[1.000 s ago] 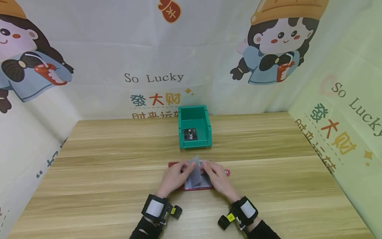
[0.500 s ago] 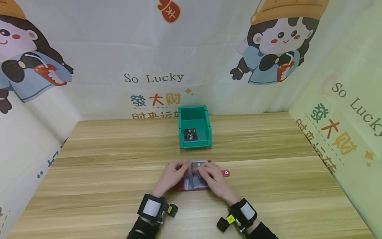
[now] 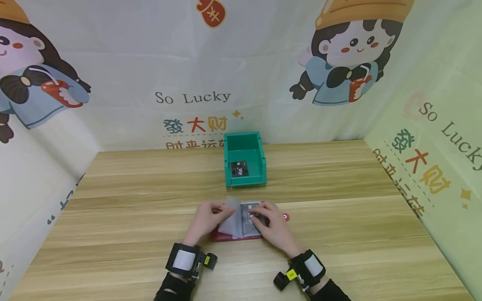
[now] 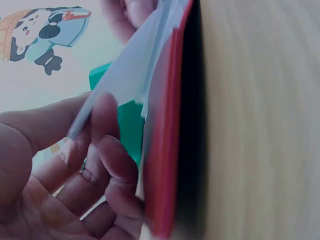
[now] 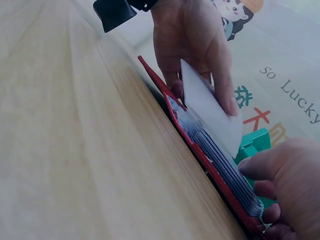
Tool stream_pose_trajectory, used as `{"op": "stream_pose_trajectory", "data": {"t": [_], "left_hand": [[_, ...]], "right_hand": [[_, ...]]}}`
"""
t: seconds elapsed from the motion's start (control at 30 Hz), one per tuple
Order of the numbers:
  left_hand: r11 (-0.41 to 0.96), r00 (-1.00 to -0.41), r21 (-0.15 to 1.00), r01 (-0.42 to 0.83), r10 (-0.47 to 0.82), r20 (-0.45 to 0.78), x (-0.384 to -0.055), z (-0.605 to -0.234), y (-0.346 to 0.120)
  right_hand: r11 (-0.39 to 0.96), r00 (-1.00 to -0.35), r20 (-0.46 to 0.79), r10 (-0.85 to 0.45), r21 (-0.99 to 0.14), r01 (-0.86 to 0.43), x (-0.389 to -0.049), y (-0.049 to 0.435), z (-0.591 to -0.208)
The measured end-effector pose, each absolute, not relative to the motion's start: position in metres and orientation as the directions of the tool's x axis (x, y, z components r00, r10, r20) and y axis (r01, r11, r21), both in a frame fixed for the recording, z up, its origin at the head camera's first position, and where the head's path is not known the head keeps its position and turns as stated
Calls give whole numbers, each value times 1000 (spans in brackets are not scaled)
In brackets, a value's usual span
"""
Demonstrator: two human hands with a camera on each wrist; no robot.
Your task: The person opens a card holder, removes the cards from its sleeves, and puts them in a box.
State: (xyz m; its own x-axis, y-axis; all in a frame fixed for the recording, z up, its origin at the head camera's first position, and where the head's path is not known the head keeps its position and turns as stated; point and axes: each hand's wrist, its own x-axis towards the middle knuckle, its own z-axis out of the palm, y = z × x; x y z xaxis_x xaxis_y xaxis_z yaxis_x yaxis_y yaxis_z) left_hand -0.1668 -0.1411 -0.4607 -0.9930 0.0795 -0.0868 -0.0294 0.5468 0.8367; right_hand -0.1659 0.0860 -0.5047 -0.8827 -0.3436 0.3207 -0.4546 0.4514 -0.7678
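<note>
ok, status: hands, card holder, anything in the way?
Left hand: fingers pinching a raised translucent page. Right hand: at the facing pages, grip unclear. Red card holder: open on table. Green bin beyond, apart, not blocking.

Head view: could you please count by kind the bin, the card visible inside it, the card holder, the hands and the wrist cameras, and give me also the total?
Green bin: 1
Black card visible in the bin: 1
Red card holder: 1
Left hand and right hand: 2
Wrist cameras: 2
Total: 7
</note>
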Motion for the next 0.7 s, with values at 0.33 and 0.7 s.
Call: {"op": "stream_pose_trajectory", "data": {"t": [0.33,0.7], "left_hand": [[607,-990,786,-116,-7,-140,-162,-455,-143],[775,-999,631,-23,-45,18,-155,-454,-134]], "right_hand": [[568,-911,275,-308,-715,-408,-165,90,-502],[594,-918,250,-307,-703,-390,-165,89,-503]]}}
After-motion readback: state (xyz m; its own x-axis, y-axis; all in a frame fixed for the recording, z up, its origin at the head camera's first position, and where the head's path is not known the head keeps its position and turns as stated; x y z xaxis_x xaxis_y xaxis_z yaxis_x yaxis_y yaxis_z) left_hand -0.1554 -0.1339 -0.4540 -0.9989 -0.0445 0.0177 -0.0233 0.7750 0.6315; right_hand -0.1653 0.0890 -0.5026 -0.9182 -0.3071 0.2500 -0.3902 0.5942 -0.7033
